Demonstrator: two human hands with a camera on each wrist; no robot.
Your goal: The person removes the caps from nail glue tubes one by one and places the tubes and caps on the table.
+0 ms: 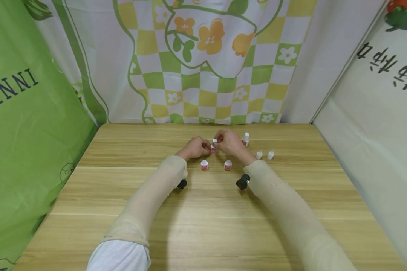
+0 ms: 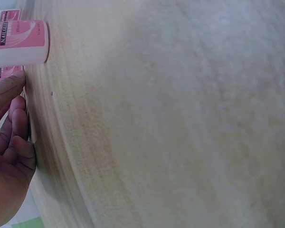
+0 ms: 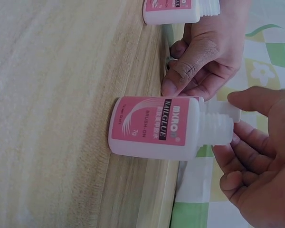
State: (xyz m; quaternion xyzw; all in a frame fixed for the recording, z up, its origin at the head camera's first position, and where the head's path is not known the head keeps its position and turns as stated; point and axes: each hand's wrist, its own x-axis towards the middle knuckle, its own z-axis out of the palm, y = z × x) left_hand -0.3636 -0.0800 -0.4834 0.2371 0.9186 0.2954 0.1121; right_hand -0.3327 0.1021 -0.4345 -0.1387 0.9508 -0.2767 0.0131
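Observation:
Near the far side of the table, my left hand holds a small pink-and-white nail glue bottle upright, thumb and fingers at its lower body. My right hand pinches the white cap at its top. Closer to me stand two uncapped nail glue bottles, one on the left and one on the right. In the right wrist view the right uncapped bottle shows its threaded neck and hides most of the held one. The left wrist view has the left uncapped bottle beside my thumb.
A capped nail glue bottle stands just beyond my right hand. To its right, two removed white caps rest on the wooden table. A patterned curtain hangs along the table's far edge.

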